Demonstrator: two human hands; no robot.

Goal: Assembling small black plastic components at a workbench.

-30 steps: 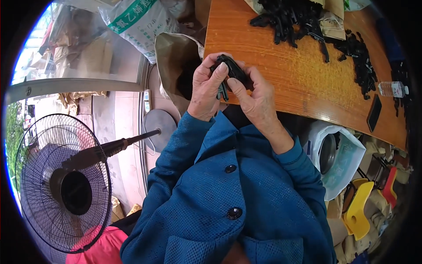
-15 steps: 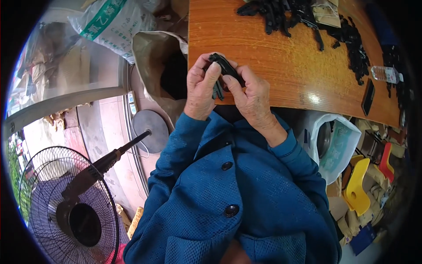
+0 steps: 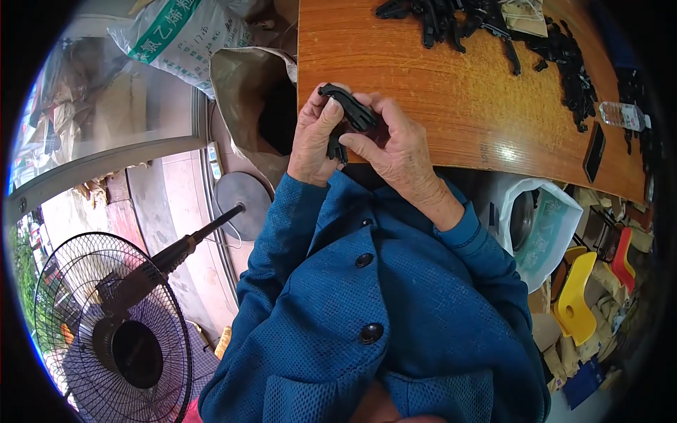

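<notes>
My left hand [image 3: 310, 141] is closed on a curved black plastic part [image 3: 350, 111], its thumb pressed on the part near the upper end. A second piece of dark plastic [image 3: 336, 149] hangs below, against the left palm; I cannot tell whether the two are joined. My right hand [image 3: 400, 148] is at the part's other end, with fingers curled behind it. Its thumb is off the curved part and points at the lower piece. Both hands are just above the near left corner of the wooden table [image 3: 437, 106].
Piles of black plastic parts [image 3: 575, 92] lie along the table's far and right sides, near a clear bottle [image 3: 620, 115] and a flat black object [image 3: 594, 152]. An open sack [image 3: 229, 92] stands left of the table. A fan [image 3: 113, 324] is at lower left, a white bag [image 3: 546, 233] at right.
The black part has turned in my hands, now showing its curved side and slotted end. My right thumb has come off it, and the right hand has opened slightly.
</notes>
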